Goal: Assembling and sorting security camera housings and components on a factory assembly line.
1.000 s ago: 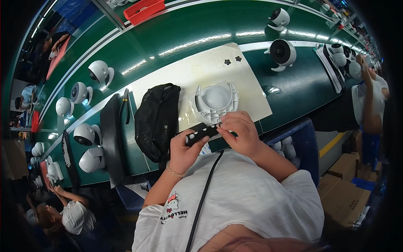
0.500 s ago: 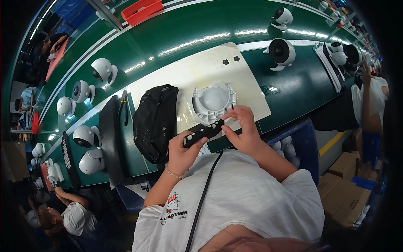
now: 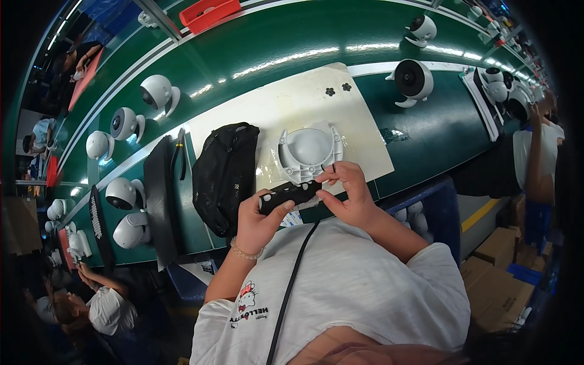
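My left hand (image 3: 258, 219) is closed around the left end of a black strip (image 3: 291, 194) with white round spots, its thumb along the near edge. At the strip's right end, the fingers and thumb of my right hand (image 3: 348, 193) pinch together; anything small between the fingertips cannot be made out. Just beyond the strip, a white plastic shell (image 3: 310, 148) with a rounded bowl and two curved arms lies on a cream board (image 3: 280, 97). Two small black flower-shaped pieces (image 3: 338, 89) rest near the board's far edge. A black mesh pouch (image 3: 225, 179) lies left of the shell.
Pliers (image 3: 179, 155) and a long black sheet (image 3: 159, 201) lie left of the pouch. White round cameras (image 3: 157, 92) stand at the left, and a larger one (image 3: 413, 80) at the right. A red tray (image 3: 210, 14) sits at the back. Co-workers sit on both sides.
My left hand has shifted slightly left and the strip has turned flatter, showing more of its face. My right fingertips have closed in on its right end. The view has shifted slightly.
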